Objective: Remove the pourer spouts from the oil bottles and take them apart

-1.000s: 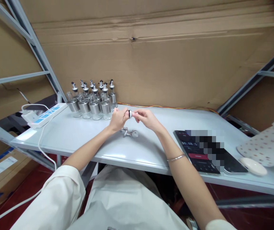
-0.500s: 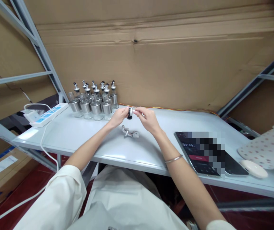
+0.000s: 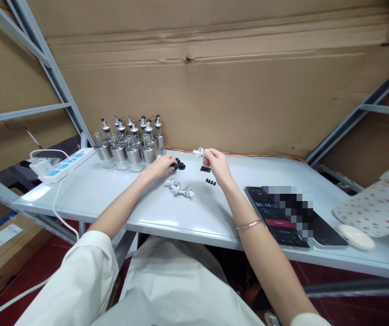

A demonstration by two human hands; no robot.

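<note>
Nearest, below the spout (image 3: 180, 189) that lies on its side mid-table, a pale apron (image 3: 177, 280) covers the lap under the front edge of the table (image 3: 95, 199). Both forearms reach up past the spout, one on each side, and the right wrist wears a thin bracelet (image 3: 248, 223).

Right of the spout and nearer the front edge lies a dark tablet (image 3: 272, 217) with its screen lit. A phone (image 3: 326, 228) is just beyond the tablet, then a white mouse (image 3: 355, 236) and a spotted cloth (image 3: 371, 208) farther right.

Just behind and right of the spout sits a short row of tiny black bits (image 3: 210, 182), with a black piece (image 3: 205, 169) a little farther back. The right hand (image 3: 216, 164) is above these, behind and right of the spout, lifted off the table. Its thumb and fingertips are closed on a small white piece (image 3: 199, 152).

The left hand (image 3: 162, 165) lies behind and left of the spout, fingers curled low with the tips at the black rings (image 3: 180, 165) on the table. Whether it grips one I cannot tell.

Farther back and left of the spout stands a tight group of bottles (image 3: 129, 147) with pourer tops. A power strip (image 3: 61, 164) lies well left of the spout, and cardboard (image 3: 231, 90) walls off the back.
</note>
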